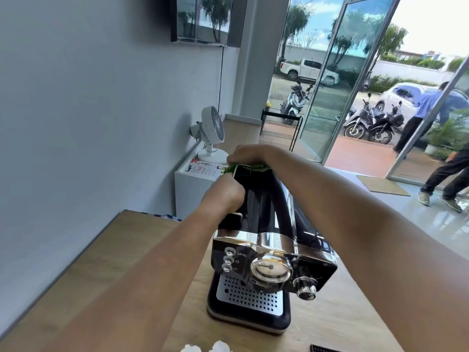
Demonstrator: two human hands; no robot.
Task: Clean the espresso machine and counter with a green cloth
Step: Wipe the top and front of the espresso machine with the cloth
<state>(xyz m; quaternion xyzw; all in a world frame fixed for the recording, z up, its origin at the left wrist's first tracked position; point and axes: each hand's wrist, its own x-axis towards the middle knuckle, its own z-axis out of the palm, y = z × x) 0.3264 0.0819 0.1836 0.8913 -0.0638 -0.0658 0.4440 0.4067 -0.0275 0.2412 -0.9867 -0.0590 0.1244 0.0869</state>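
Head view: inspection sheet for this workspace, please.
Surface: wooden counter, espresso machine stands on it.
Job's things: green cloth on the machine's top rear.
Clutter: white crumpled bits and black grate at the near edge.
Hands: left hand grips the machine's side; right hand holds the cloth.
Cables: black cable down the wall from the screen.
Surroundings: fan on white cabinet, open glass door, people outside.

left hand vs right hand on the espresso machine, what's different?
Left hand grips the espresso machine by its left side, bare; right hand holds the green cloth on its top rear edge. Left hand sits lower and nearer; right hand higher and farther back. Both touch the machine.
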